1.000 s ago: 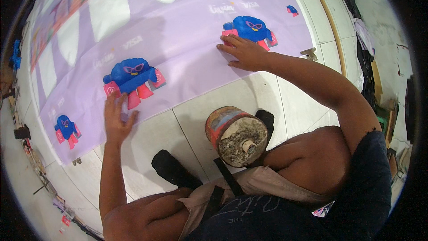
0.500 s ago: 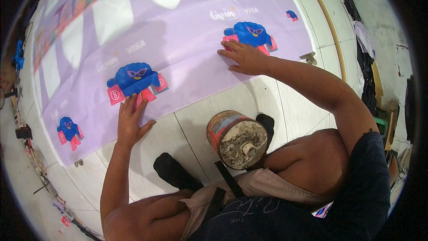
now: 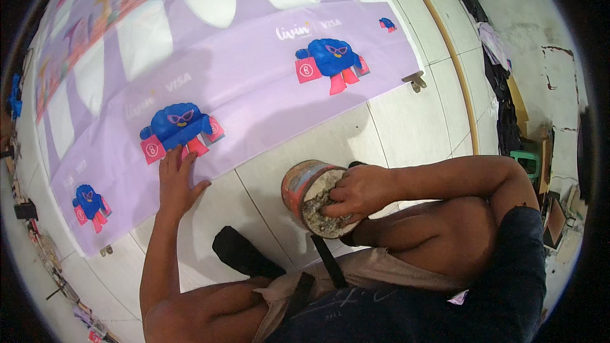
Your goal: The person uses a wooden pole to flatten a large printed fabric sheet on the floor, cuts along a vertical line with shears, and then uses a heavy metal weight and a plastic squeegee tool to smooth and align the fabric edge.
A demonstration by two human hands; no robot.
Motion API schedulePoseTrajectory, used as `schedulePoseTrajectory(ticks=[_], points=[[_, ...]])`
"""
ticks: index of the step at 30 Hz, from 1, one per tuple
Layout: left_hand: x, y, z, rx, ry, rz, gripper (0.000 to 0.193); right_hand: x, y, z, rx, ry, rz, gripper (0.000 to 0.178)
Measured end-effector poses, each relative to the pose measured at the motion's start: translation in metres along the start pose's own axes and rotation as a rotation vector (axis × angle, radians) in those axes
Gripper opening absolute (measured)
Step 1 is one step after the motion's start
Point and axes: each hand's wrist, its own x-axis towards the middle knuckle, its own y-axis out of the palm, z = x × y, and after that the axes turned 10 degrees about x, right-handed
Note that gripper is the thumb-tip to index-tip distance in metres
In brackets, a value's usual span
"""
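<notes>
A printed lilac fabric banner [image 3: 267,114] lies spread on the floor, with blue cartoon figures carrying pink bags along its near edge. My left hand [image 3: 175,181] rests on it, fingers apart, fingertips at the feet of the middle-left figure. Between my feet stands a worn round can [image 3: 295,184] filled with a rough, cement-like mass, tilted in this view. My right hand [image 3: 362,192] is closed over the can's top, fingers curled at its centre. The short pale stub there is hidden under the hand.
Metal clips [image 3: 416,80] grip the banner's near corners. A long tan pole [image 3: 457,51] runs along the tiled floor at the right. Black sheeting [image 3: 499,95] and a green plastic stool [image 3: 526,164] are by the right wall. Assorted clutter lines the left wall.
My right hand has left the banner's right-hand figure and come back to the can, closing on its top. My left hand stays on the banner. The view has shifted slightly.
</notes>
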Motion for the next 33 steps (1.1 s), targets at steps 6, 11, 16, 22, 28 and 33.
schedulePoseTrajectory(ticks=[6,11,16,22,28,33], points=[[0.001,0.003,0.004,-0.038,0.003,-0.017,0.078,0.003,-0.006,-0.001,-0.244,0.119,0.033,0.029],[-0.002,0.003,0.008,-0.018,-0.020,-0.012,0.079,0.033,-0.044,0.008,-0.307,0.143,-0.188,0.030],[-0.001,0.005,0.009,-0.053,-0.028,0.002,0.079,0.067,-0.078,0.005,-0.416,0.250,-0.308,0.031],[-0.003,0.011,0.015,-0.041,-0.038,0.007,0.081,0.116,-0.102,-0.026,-0.446,0.347,-0.317,0.035],[-0.002,0.015,0.012,-0.042,-0.066,0.019,0.082,0.142,-0.104,-0.039,-0.444,0.334,-0.354,0.035],[-0.005,0.004,0.009,-0.018,-0.065,0.016,0.074,0.146,-0.101,-0.036,-0.462,0.481,-0.333,0.035]])
